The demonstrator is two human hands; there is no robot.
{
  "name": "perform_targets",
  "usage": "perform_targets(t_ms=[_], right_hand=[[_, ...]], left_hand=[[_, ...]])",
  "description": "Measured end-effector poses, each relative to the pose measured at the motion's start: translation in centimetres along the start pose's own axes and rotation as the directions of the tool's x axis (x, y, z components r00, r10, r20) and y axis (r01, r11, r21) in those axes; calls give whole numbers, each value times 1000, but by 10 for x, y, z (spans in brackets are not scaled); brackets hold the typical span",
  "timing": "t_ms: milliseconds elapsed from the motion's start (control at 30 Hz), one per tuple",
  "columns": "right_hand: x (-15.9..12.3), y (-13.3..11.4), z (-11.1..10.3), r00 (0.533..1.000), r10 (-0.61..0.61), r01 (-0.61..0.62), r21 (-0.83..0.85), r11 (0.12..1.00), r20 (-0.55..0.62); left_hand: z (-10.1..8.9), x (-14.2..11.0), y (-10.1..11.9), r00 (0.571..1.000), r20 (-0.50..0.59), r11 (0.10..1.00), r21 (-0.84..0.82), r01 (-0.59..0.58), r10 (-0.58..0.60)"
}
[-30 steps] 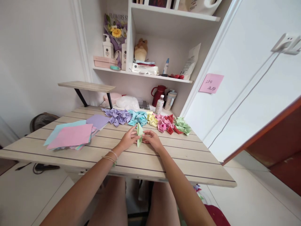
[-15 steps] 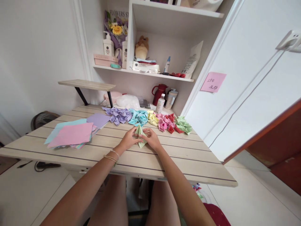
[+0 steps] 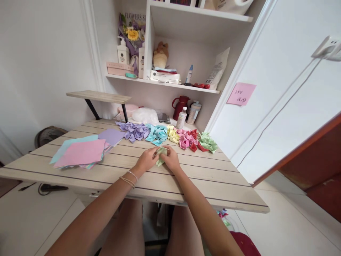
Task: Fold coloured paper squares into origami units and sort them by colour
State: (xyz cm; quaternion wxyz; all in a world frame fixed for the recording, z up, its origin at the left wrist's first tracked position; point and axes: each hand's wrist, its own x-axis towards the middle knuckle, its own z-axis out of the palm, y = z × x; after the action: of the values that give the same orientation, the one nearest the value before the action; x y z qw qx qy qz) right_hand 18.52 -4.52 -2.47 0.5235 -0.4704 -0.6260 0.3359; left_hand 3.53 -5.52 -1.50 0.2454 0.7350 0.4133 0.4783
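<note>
A light green piece of folded origami paper (image 3: 161, 159) is between my two hands, just above the slatted wooden table (image 3: 202, 181). My left hand (image 3: 147, 159) is closed on its left side, and my right hand (image 3: 171, 159) grips the right side, with fingers partly covering the paper. Beyond my hands lie folded paper pieces in colour groups: purple (image 3: 135, 132), blue (image 3: 157, 134), yellow (image 3: 172, 135), pink (image 3: 184, 138), red (image 3: 194, 145) and green (image 3: 208, 142).
Flat coloured sheets, a pink one (image 3: 84, 152) on top, lie at the left. A small raised shelf (image 3: 98, 96) stands at the back left. Behind the folded pieces are a clear bottle (image 3: 181, 118), a red jug (image 3: 180, 107) and a light-coloured cup (image 3: 194, 112).
The green paper went from a pointed upright shape to a more compact, folded-down one. Both hands have closed in around it, my right fingers now over its top.
</note>
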Motion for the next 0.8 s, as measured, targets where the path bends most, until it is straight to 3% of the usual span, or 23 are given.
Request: perform_targets(t_ms=[100, 233, 367, 500, 567, 667, 800], right_hand=[[-2, -2, 2, 996, -6, -5, -125, 992, -94], [-1, -2, 2, 996, -34, 27, -82, 996, -86], [3, 4, 1, 998, 62, -55, 249, 967, -20], [5, 8, -6, 968, 228, -247, 519, 818, 103], [5, 8, -11, 953, 229, -303, 559, 772, 200], [5, 5, -18, 933, 198, -337, 545, 768, 299], [8, 7, -24, 944, 191, -300, 457, 838, 270]], left_hand=[[3, -2, 2, 995, 25, 992, 87, -93, 92], [3, -2, -1, 994, 18, 984, 145, -107, 106], [0, 2, -7, 999, 14, 997, -69, 33, -32], [-1, 5, -11, 974, 57, 872, -437, 222, -220], [-2, 6, -11, 950, 64, 803, -518, 294, -306], [-4, 7, -11, 912, 49, 743, -563, 362, -407], [-7, 7, -10, 881, 83, 679, -604, 416, -465]])
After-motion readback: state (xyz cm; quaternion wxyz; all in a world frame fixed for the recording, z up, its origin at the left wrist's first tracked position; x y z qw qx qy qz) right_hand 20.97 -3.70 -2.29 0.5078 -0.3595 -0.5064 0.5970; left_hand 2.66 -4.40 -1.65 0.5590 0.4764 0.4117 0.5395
